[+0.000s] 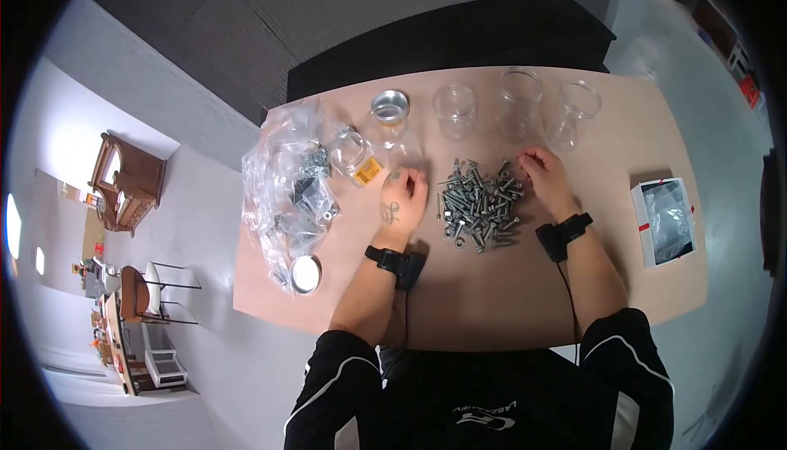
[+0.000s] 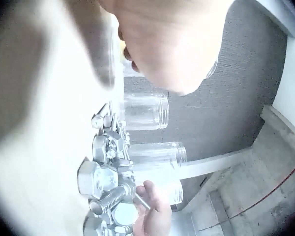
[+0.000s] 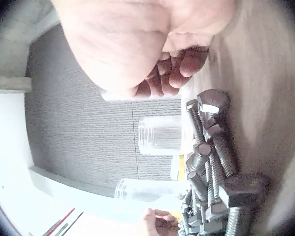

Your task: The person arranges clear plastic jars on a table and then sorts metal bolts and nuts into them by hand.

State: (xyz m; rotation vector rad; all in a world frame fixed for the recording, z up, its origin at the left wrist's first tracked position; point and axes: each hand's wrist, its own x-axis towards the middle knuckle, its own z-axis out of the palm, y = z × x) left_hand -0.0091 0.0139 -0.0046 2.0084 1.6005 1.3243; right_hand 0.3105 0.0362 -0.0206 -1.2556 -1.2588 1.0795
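Several metal bolts and nuts (image 1: 479, 204) lie in a loose pile on the table. Left of it, my left hand (image 1: 403, 204) rests on its side with loosely curled fingers and nothing visible in them. My right hand (image 1: 548, 178) lies at the pile's upper right edge; its fingers (image 3: 172, 73) hang loosely curled in the right wrist view, apparently empty. From the left wrist view, a thin bolt shaft (image 2: 143, 200) overlaps the right fingertips; contact cannot be made out.
Clear jars (image 1: 455, 110) stand along the far side, one with a yellow label (image 1: 367, 171). Plastic bags (image 1: 275, 179) with hardware cover the left side, beside a round lid (image 1: 306, 275). A white box (image 1: 662, 222) with plastic inside is at the right.
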